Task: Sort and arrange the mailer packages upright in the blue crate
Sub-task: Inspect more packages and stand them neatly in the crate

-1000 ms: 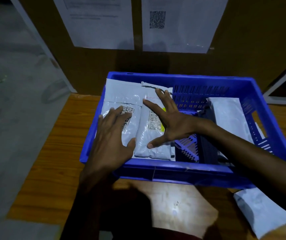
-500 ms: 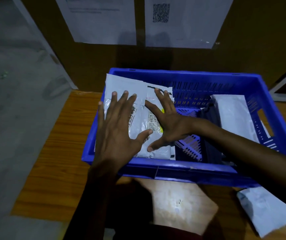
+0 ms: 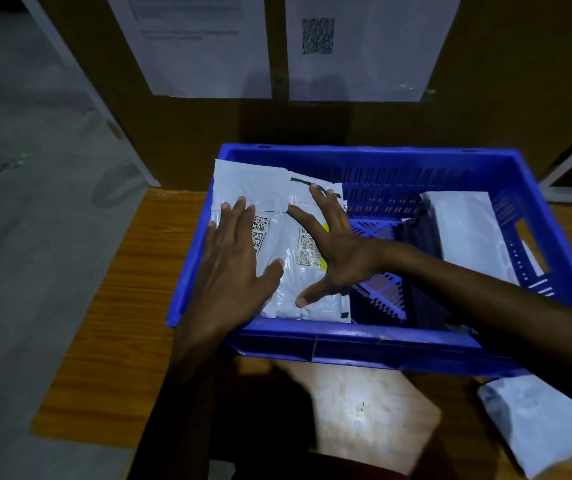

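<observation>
A blue crate (image 3: 364, 344) stands on a wooden table. In its left part white mailer packages (image 3: 277, 237) with barcode labels lean against the left wall. My left hand (image 3: 232, 268) lies flat on the leftmost package with straight fingers. My right hand (image 3: 329, 251) presses with spread fingers on the package beside it. A dark mailer (image 3: 423, 244) and another white mailer (image 3: 464, 230) stand at the crate's right side.
One more white mailer (image 3: 541, 420) lies on the table (image 3: 111, 323) in front of the crate's right corner. A brown board (image 3: 485, 81) with two printed sheets stands right behind the crate. The floor drops away to the left of the table.
My left hand slid further up and left over the leftmost package. My right hand stayed on the neighbouring package.
</observation>
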Motion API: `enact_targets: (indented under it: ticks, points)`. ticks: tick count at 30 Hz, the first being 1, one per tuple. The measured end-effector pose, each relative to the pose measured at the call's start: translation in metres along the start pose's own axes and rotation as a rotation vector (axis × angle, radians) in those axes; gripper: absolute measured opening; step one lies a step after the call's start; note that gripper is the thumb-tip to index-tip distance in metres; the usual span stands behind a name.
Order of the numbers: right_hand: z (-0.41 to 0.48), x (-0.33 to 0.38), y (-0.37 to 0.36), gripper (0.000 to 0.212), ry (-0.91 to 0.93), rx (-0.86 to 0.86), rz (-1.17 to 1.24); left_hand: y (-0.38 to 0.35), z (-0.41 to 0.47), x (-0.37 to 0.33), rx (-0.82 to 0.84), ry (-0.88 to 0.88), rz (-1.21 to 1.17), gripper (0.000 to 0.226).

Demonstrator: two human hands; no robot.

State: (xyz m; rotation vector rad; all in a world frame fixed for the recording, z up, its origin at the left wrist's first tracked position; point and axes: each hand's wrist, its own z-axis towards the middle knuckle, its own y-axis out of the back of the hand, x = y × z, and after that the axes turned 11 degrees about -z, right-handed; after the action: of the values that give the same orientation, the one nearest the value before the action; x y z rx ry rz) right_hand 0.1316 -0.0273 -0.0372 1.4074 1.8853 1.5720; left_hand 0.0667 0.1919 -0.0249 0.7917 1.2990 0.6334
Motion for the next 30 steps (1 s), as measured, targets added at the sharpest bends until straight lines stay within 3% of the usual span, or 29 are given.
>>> enact_targets:
  ticks: [7, 16, 30]
  points:
    - [-0.008, -0.001, 0.015, 0.146, 0.008, -0.002, 0.008, -0.005, -0.002, -0.003, 0.0, 0.014, 0.053, 0.088]
    - [-0.022, -0.005, 0.018, 0.139, 0.105, -0.14, 0.063, -0.006, -0.007, -0.007, -0.079, 0.03, 0.012, 0.083]
    - [-0.028, -0.022, 0.034, 0.129, 0.089, -0.254, 0.11, -0.004, -0.008, -0.012, -0.084, 0.006, 0.032, 0.087]
